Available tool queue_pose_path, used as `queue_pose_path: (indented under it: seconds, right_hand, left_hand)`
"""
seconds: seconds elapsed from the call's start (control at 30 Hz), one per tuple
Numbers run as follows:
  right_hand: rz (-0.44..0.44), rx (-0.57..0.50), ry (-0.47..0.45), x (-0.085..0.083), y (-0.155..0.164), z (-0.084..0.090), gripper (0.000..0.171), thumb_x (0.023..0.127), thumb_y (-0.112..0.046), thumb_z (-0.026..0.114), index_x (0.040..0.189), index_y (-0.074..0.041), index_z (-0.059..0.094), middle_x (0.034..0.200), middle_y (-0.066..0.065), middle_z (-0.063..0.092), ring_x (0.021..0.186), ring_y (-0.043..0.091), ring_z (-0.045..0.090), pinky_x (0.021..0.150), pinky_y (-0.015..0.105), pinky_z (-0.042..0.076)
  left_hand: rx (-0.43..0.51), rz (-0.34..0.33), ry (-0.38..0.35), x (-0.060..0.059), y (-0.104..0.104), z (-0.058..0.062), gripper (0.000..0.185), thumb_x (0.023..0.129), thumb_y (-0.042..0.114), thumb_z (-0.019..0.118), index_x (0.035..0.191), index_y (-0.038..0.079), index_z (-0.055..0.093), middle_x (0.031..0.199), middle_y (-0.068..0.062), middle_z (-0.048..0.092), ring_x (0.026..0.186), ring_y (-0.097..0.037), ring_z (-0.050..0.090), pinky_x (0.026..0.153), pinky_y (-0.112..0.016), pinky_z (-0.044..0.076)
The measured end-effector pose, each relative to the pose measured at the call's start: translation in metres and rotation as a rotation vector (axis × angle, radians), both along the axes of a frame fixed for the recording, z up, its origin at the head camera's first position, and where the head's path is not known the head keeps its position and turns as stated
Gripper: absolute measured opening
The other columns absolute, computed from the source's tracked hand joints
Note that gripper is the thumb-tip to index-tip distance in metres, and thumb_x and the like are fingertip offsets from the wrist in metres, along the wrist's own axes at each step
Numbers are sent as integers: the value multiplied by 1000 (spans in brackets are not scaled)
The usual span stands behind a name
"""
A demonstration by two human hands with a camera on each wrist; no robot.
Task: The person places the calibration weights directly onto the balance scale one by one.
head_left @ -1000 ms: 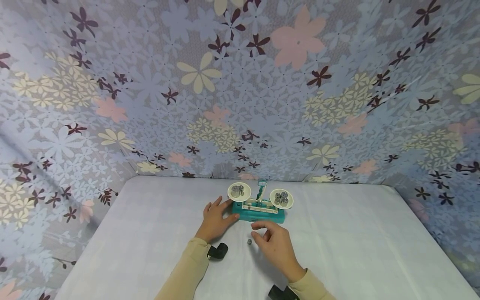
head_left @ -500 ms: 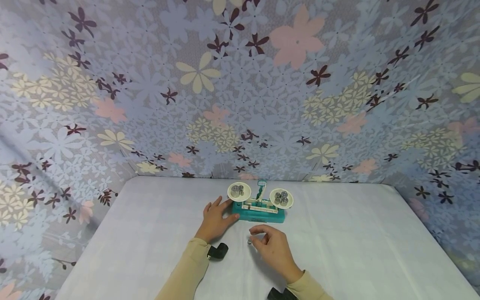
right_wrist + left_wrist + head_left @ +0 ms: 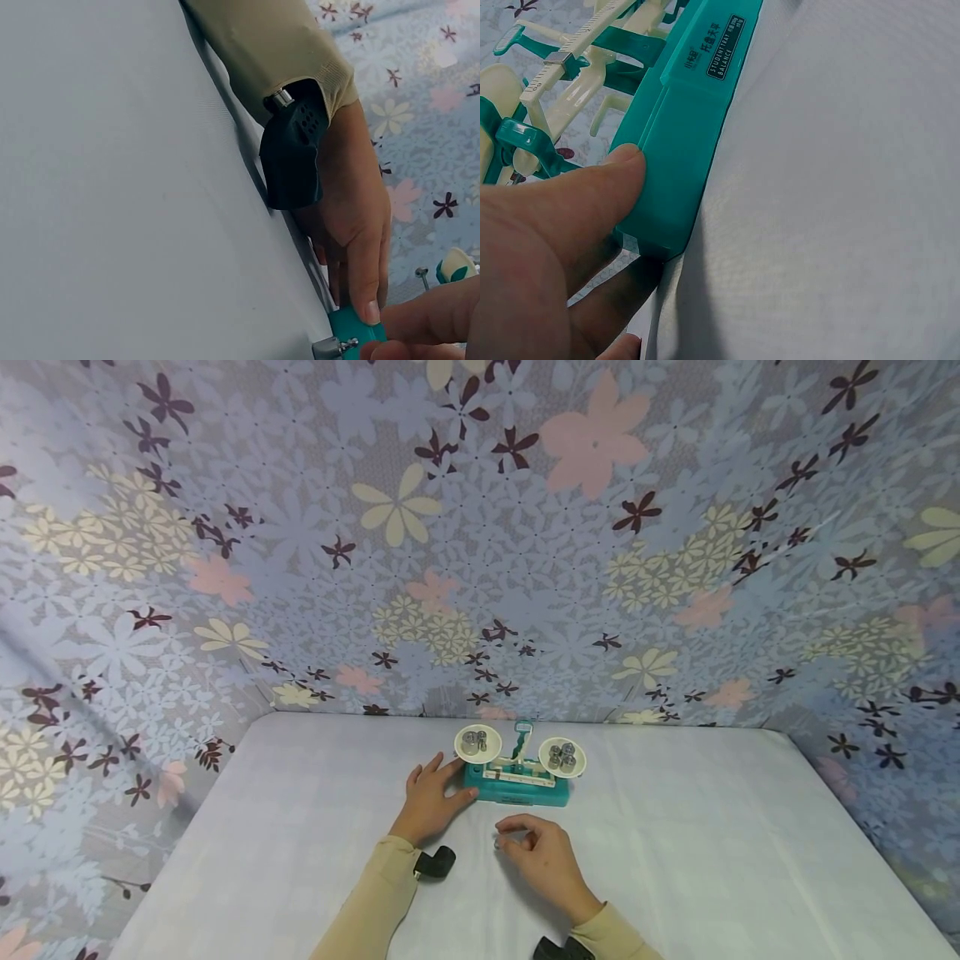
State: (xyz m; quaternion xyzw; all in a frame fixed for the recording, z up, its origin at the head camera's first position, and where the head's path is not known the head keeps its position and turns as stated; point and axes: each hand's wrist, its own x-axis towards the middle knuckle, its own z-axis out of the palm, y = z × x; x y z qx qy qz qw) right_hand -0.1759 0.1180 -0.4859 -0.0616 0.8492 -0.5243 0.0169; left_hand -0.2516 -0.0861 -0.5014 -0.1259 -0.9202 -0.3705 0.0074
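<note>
Metal, small and cylindrical: the weight (image 3: 498, 842) sits on the table between thumb and fingertips of the right hand (image 3: 543, 860), whose curled fingers close on it in a pinch. It lies in the middle of the table (image 3: 675, 860), a little in front of the scale. I judge it dense for its size, hard and smooth, so likely to slip or roll if nipped at the rim; a pinch across its round sides, low down, should hold best.

The left hand (image 3: 431, 797) rests flat on the table with straight fingers, thumb (image 3: 592, 180) pressed against the left end of the scale's teal base (image 3: 682, 150), steadying it without gripping.

The scale (image 3: 517, 768) stands toward the table's back edge. Its base is stiff plastic and looks light, easy to nudge. The cream beam and two pans look free to tip. The left pan (image 3: 477, 743) carries two weights, the right pan (image 3: 562, 757) several smaller ones. A jolt could spill them.
</note>
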Motion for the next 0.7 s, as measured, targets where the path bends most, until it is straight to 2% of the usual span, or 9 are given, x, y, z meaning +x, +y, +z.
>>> queue_pose_path:
  seconds: [0.7]
  right_hand:
    - [7,76,-6,0,-2,-10,15,84,-7,75,98,-11,78,85,-4,70,51,7,45,47,22,38]
  left_hand:
    - [11,-2,-7,0,-1,3,60,95,37,68,143,4,56,146,-19,53,146,-40,32,119,-61,12]
